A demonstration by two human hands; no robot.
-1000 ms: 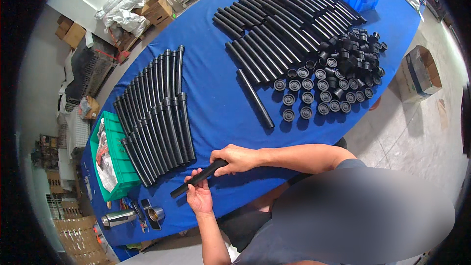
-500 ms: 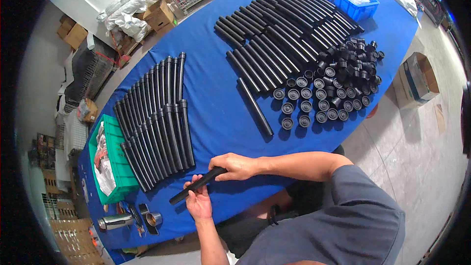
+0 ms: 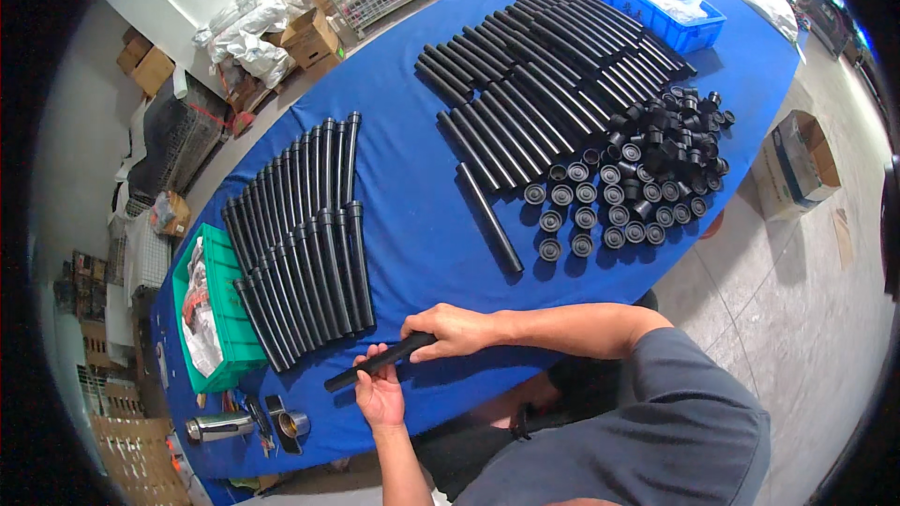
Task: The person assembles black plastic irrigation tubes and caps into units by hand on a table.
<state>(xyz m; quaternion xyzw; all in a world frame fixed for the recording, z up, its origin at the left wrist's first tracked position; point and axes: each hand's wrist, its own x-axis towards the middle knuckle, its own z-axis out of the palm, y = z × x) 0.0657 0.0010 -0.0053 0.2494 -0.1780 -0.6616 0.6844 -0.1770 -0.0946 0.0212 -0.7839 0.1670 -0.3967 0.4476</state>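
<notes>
A black tube (image 3: 349, 379) is held slantwise between my two hands, over the table's near edge. My left hand (image 3: 382, 400) has its fingers curled round the tube's middle from below. At the upper right end, my right hand (image 3: 454, 330) wraps over the tube and hides that end. To the left, two rows of black tubes with wider collars at their far ends (image 3: 305, 286) lie side by side. A single plain tube (image 3: 490, 217) lies right of the middle. Beside it are many round black caps (image 3: 613, 214), some upright in rows, others heaped.
Rows of plain black tubes (image 3: 511, 126) cover the far part of the blue-covered table (image 3: 412, 225). A blue crate (image 3: 692, 36) stands behind them. On the left are a green crate (image 3: 246, 337), a metal cylinder (image 3: 220, 426) and small tools. A cardboard box (image 3: 797, 164) stands on the right floor.
The table and its contents sit slightly lower in the picture. Both hands keep nearly the same grip on the tube, with the right hand shifted very slightly.
</notes>
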